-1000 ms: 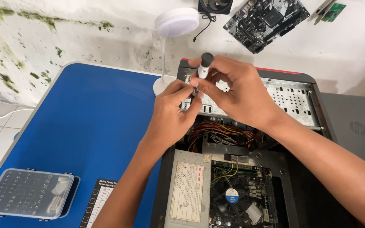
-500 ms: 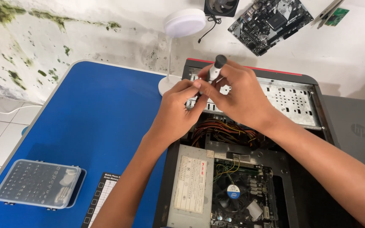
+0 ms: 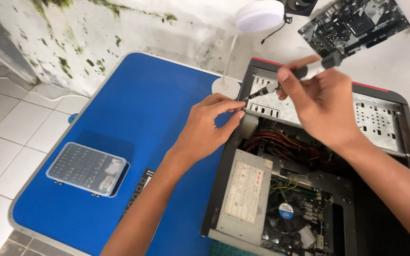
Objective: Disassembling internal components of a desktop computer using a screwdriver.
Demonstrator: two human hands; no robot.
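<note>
An open desktop computer case [image 3: 380, 99], black with a red top edge, lay at right of the frame on a blue table [image 3: 134, 123], its drive cage facing up. The right hand [image 3: 323, 102] gripped a slim grey-and-black screwdriver [image 3: 293, 77], tip aimed at the cage's left corner, where the left hand [image 3: 207, 125] pinched something small. The step looked like a screw at the cage; lining tip and screw up squarely seemed next.
</note>
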